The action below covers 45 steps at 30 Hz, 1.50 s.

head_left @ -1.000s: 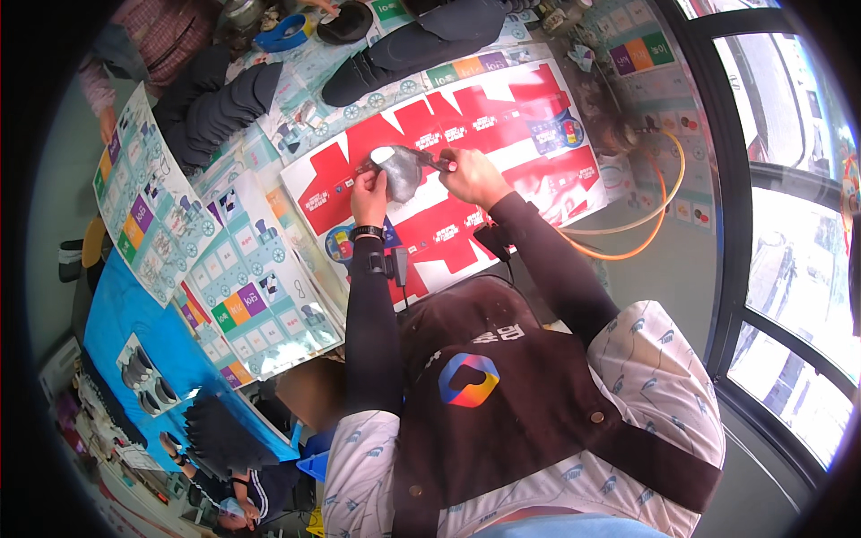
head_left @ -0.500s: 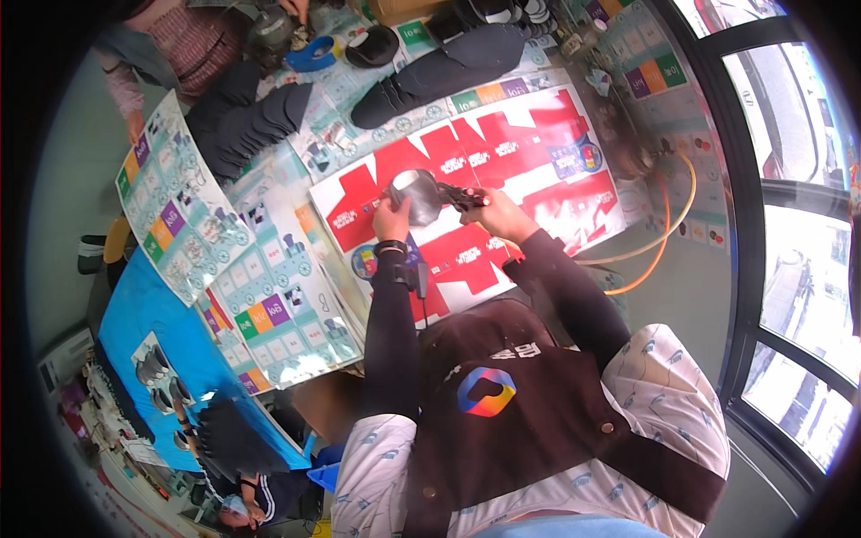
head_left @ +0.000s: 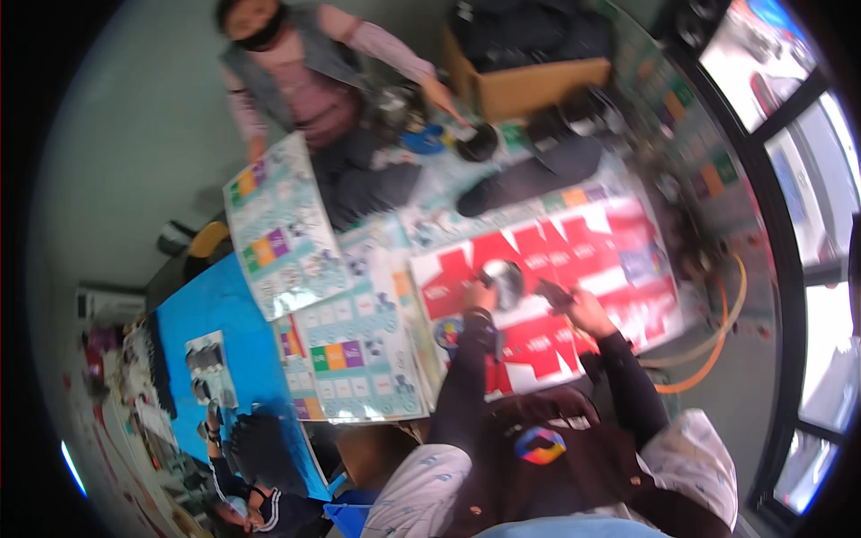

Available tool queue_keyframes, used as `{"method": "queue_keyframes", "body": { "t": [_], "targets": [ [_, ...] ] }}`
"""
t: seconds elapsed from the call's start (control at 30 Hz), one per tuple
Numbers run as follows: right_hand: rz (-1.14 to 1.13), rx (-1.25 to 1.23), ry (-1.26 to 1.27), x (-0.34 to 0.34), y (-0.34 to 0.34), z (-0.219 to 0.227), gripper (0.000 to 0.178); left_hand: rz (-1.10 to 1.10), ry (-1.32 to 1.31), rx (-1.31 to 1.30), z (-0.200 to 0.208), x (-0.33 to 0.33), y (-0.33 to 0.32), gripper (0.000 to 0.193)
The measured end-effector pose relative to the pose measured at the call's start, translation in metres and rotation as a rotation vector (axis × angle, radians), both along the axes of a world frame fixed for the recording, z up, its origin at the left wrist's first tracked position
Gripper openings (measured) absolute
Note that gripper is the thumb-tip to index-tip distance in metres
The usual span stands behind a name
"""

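Note:
A dark grey, cup-shaped piece [head_left: 508, 285] with a shiny side is held by my left hand [head_left: 481, 296], whose fingers are closed on its left edge. To the right of it, my right hand [head_left: 587, 314] grips a dark hand tool [head_left: 554, 294]. The tool points toward the piece with a small gap between them. Motion blur hides the tool's exact kind. Both hands are over a red and white printed sheet [head_left: 538, 356] on the worktable.
Across the table a co-worker [head_left: 309, 90] reaches toward a round dark piece [head_left: 477, 143]. A long dark stack [head_left: 529, 177], a blue tape dispenser [head_left: 423, 140] and a cardboard box [head_left: 547, 90] of black items sit at the far side. Hoses [head_left: 725, 314] curve at right; a blue table [head_left: 206, 296] stands left.
The whole view has shifted, so the scene sits lower and further right. The tool has drawn away from the cup-shaped piece. The co-worker's arm now reaches over the far side.

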State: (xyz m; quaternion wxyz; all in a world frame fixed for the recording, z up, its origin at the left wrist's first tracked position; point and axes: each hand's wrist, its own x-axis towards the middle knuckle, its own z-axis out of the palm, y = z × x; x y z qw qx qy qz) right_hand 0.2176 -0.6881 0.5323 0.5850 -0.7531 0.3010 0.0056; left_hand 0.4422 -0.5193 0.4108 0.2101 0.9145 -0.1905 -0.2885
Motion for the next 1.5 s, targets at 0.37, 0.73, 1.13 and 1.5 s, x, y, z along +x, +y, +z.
{"method": "queue_keyframes", "body": {
  "t": [0.37,0.73,1.13,1.5],
  "targets": [
    [-0.014,0.106,0.016,-0.001,0.0,0.049,0.051,-0.219,-1.037,-0.384,0.283,0.014,-0.027,0.08],
    [-0.104,0.018,0.118,-0.01,0.013,0.056,0.037,0.18,-0.013,-0.254,0.061,0.039,0.033,0.071],
    [-0.087,0.035,0.153,-0.012,0.012,0.046,0.043,0.102,0.011,-0.08,-0.045,0.007,0.023,0.041],
    [-0.031,-0.079,0.12,0.023,0.02,0.043,0.041,-0.056,-0.164,-0.028,-0.029,-0.003,0.013,0.044]
  ]
}}
